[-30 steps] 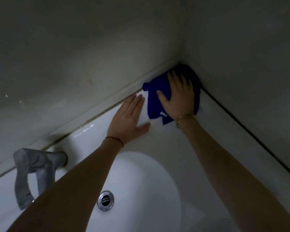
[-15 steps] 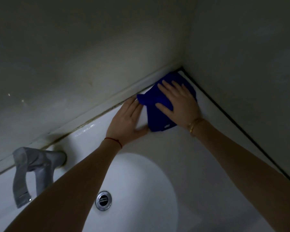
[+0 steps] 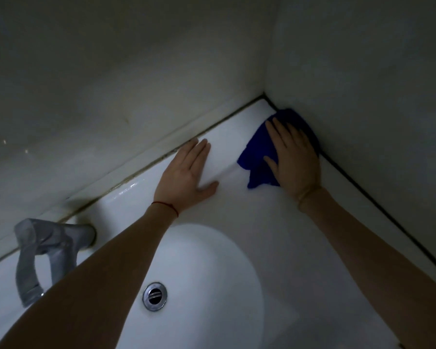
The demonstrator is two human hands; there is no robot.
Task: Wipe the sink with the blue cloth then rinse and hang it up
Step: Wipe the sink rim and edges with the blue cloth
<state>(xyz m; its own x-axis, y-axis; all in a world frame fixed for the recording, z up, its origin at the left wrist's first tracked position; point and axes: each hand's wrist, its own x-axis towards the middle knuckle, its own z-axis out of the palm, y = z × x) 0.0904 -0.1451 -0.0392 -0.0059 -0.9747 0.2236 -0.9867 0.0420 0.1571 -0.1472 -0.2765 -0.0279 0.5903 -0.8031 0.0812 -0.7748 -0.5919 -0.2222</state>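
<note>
At sink [image 3: 275,222] corner: R hand [image 3: 296,159] fingers flat on blue cloth [image 3: 257,157]; L hand [image 3: 186,180] fingers flat, together.

- Both forearms are bare, with no sleeves in view.
- The left hand [image 3: 186,177] has a thin red string around its wrist.
- The right hand [image 3: 296,162] has a slim bracelet, blurred, at its wrist.

Two grey walls [image 3: 363,71] meet at the corner and box in the white ceramic sink [image 3: 300,235] ledge. The grey metal tap [image 3: 48,248] blocks the left; the round basin lies open between the forearms.
</note>
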